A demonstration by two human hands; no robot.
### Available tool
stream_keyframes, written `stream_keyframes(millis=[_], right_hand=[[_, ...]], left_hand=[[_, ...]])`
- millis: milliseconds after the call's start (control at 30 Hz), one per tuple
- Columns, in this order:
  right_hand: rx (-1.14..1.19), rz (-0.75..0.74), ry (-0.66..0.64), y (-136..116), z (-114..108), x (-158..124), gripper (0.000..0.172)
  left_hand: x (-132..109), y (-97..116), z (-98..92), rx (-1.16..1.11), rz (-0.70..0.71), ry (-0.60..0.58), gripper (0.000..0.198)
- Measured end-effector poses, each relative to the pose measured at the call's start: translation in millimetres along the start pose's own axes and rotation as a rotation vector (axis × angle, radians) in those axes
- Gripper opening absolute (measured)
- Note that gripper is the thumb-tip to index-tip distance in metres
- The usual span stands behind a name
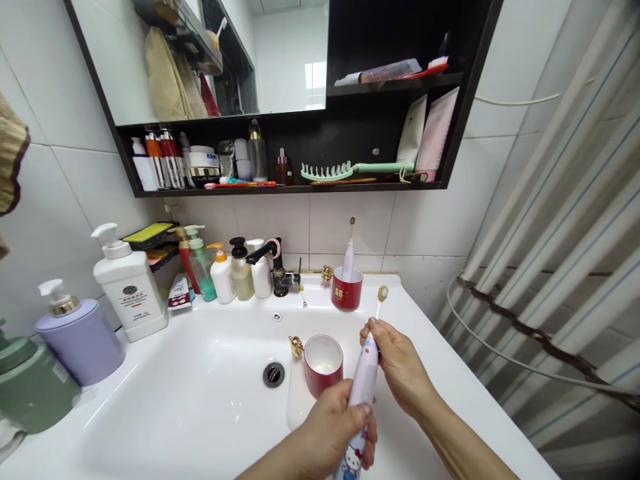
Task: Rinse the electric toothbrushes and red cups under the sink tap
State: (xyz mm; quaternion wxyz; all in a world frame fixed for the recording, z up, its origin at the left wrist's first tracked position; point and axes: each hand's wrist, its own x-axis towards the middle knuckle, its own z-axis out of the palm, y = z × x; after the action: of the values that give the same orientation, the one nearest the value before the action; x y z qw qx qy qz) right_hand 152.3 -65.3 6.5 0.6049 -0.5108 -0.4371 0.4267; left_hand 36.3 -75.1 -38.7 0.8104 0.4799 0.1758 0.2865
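Note:
A pale lilac electric toothbrush (366, 373) with a cartoon cat on its handle is tilted over the right side of the sink. Wrapped round its handle is my left hand (336, 423). My right hand (399, 360) pinches the neck, just below the yellowish brush head (383, 293). Beside my left hand, inside the basin, stands a red cup (323, 367) with a gold handle. Behind my hands a second red cup (347, 293) on the sink rim holds another electric toothbrush (349, 257).
The white sink (200, 387) has a black tap (280, 273) at its back. Pump bottles (131, 293) line the left and rear rim. A dark shelf cabinet (295, 190) overhangs the rear, with a green hairbrush (330, 172). A white folding curtain (565, 267) borders the right.

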Motion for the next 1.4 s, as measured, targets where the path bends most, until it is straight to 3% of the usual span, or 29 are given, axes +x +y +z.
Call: stream_keyframes(millis=[167, 267, 467, 600, 667, 767, 833, 967, 1100, 1267, 1400], right_hand=[[0.056, 0.020, -0.005, -1, 0, 1, 0.028], [0.092, 0.011, -0.007, 1, 6, -3, 0.028], [-0.051, 0.170, -0.286, 14, 24, -18, 0.034], [-0.015, 0.142, -0.275, 14, 28, -23, 0.033], [-0.003, 0.151, -0.309, 12, 30, -25, 0.041], [-0.036, 0.139, -0.346, 13, 33, -27, 0.053], [-0.102, 0.094, -0.362, 17, 34, -28, 0.050], [-0.268, 0.083, -0.407, 27, 36, -28, 0.041], [-0.263, 0.100, -0.431, 30, 40, -31, 0.042], [-0.104, 0.218, -0.544, 23, 43, -33, 0.043], [-0.106, 0.187, -0.562, 21, 43, -33, 0.040]], left_hand=[[0, -1, -1.7, -0.098, -0.047, -0.083, 0.031], [1, 4, -2.1, -0.091, -0.015, -0.064, 0.030], [6, 19, -9.1, 0.005, 0.135, 0.122, 0.026], [8, 21, -14.4, -0.014, 0.237, 0.224, 0.027], [8, 23, -15.7, -0.019, 0.291, 0.303, 0.027], [8, 29, -18.1, 0.044, 0.246, 0.398, 0.030], [7, 37, -22.3, 0.085, 0.251, 0.488, 0.032], [7, 52, -37.7, 0.000, 0.433, 0.680, 0.030], [8, 54, -47.8, -0.050, 0.443, 0.634, 0.024], [8, 52, -45.5, -0.088, 0.483, 0.577, 0.021], [7, 54, -46.6, -0.088, 0.469, 0.592, 0.022]])
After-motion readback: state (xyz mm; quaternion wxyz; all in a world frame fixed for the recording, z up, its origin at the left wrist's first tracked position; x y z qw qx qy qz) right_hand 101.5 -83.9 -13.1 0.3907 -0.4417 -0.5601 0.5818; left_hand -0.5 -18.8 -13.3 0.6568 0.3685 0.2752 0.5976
